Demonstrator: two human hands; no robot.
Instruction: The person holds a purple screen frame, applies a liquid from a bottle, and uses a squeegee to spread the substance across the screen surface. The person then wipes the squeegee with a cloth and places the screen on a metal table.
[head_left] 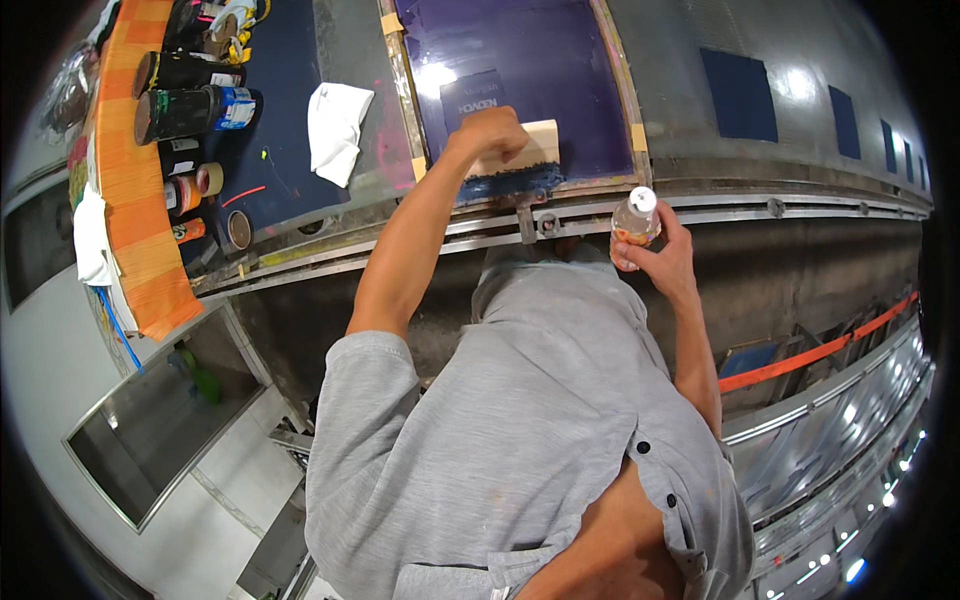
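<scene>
A framed purple printing screen [520, 60] lies at the top centre. On its lower part is a pale wooden squeegee [540, 140] with dark ink [520, 178] along its lower edge. My left hand [487, 133] has its fingers wrapped over the squeegee. My right hand [658, 250] grips a clear plastic bottle [630, 222] with a white cap, upright by the metal rail just right of the screen's lower corner.
Ink tubs [175, 115], tape rolls [208, 179] and a folded white cloth [338, 130] lie left of the screen. An orange board [130, 250] lines the far left. Dark fabric squares [735, 95] lie along the long table at right, above metal rails [810, 208].
</scene>
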